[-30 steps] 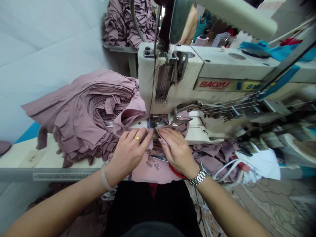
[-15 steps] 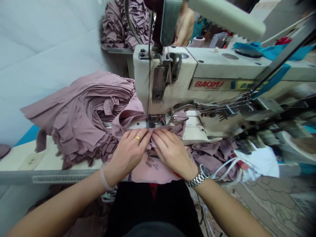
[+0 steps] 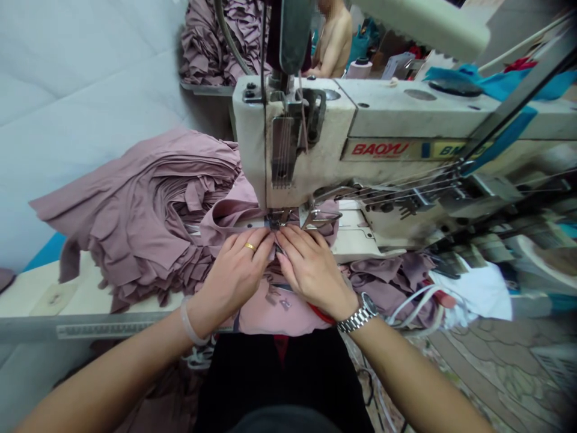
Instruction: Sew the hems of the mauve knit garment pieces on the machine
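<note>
The mauve cloth (image 3: pixel 211 224) lies under and just beyond the fingertips, beside the presser foot (image 3: pixel 279 218); it looks light, soft and stretchy, best held flat near its edge. Left hand (image 3: pixel 238 264) and right hand (image 3: pixel 318 270) rest with fingers bunched, any pinch hidden. Left of them slumps a fabric stack (image 3: pixel 130 192).

I have the mauve cloth (image 3: pixel 214 231) below the head of the white sewing machine (image 3: pixel 387 117), curled into a soft open loop at left, its near edge partly hidden.
</note>
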{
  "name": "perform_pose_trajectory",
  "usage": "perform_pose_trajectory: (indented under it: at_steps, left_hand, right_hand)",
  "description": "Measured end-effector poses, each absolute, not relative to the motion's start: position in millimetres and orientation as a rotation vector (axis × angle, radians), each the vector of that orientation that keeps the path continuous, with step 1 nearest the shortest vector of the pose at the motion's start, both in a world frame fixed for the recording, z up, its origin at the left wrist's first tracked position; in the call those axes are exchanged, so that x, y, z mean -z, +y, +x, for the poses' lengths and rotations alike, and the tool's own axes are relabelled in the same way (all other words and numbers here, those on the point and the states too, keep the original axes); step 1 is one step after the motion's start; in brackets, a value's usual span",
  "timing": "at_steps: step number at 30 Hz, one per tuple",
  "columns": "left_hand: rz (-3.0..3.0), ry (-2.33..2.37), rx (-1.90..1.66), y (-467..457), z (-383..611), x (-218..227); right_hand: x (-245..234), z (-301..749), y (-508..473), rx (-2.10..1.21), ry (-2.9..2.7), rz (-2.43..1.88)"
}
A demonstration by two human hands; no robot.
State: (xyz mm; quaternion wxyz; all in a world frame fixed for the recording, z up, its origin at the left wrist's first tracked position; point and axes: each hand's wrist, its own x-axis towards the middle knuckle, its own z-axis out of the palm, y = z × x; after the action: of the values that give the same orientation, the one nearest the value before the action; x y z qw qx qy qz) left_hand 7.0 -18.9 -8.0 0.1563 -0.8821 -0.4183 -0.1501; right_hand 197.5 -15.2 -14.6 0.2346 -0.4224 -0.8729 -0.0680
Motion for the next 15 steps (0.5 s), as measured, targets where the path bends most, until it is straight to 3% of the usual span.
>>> perform_pose_trajectory:
  at_steps: [15]
  left_hand:
    - [-2.599, -0.986, 0.673, -13.1, -1.5, 2.8]
  right_hand:
    - [10.7, 200.4, -9.9, 0.086, -2.348, -0.99]
